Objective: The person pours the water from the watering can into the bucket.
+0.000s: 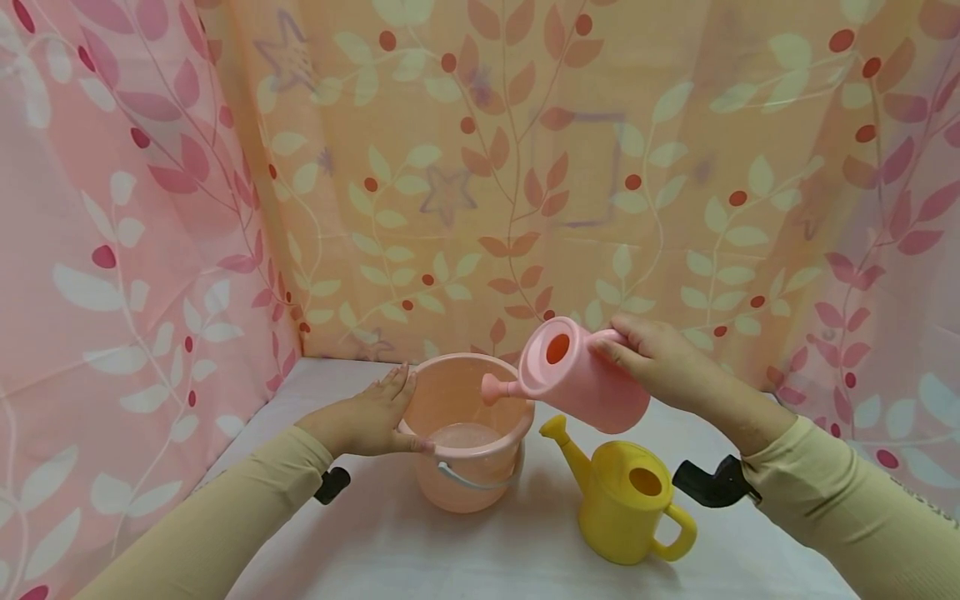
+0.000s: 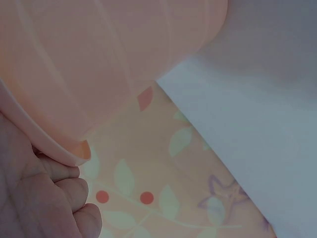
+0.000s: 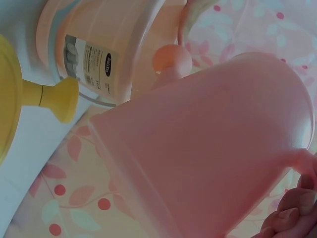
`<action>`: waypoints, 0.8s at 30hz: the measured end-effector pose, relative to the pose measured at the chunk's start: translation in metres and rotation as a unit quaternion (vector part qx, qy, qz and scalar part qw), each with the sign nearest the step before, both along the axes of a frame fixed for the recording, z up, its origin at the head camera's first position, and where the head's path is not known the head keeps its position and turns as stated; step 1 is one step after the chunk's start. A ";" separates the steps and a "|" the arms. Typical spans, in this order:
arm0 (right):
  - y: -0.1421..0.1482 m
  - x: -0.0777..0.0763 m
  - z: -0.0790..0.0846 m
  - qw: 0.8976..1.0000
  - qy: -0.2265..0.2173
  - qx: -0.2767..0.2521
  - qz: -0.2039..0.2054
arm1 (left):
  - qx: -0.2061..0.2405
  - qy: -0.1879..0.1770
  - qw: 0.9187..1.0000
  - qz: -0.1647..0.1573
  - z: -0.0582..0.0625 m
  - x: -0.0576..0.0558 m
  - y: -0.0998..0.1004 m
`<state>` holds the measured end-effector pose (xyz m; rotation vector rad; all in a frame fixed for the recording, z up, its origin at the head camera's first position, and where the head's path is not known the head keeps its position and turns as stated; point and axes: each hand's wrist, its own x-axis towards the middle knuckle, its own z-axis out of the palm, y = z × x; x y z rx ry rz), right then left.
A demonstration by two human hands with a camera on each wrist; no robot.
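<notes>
A pink watering can (image 1: 600, 387) is tilted in the air, its spout pointing left over the mouth of a peach-coloured bucket (image 1: 461, 492). My right hand (image 1: 656, 362) grips the can's handle; the right wrist view shows curled fingers (image 3: 297, 208) beside the pink body. On the bucket's left rim rests my left hand (image 1: 367, 417), fingers extended and thumb along the front of the rim. From the left wrist, the bucket's ribbed side (image 2: 109, 54) fills the upper left. Below the pink can stands a yellow watering can (image 1: 626, 508), upright, touched by neither hand.
A white cloth (image 1: 480, 558) covers the table. Patterned curtains (image 1: 465, 167) enclose the back and both sides. The bucket has a light grey handle (image 1: 468, 479) hanging at its front and a label (image 3: 96, 67) on its side. Black wrist mounts (image 1: 716, 482) hang near both sleeves.
</notes>
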<state>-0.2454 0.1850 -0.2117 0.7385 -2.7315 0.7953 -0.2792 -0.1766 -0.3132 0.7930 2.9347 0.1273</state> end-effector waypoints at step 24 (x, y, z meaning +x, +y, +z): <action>0.000 0.000 0.002 0.999 0.023 0.028 0.017 | 0.009 0.000 1.000 0.000 0.004 0.003 0.001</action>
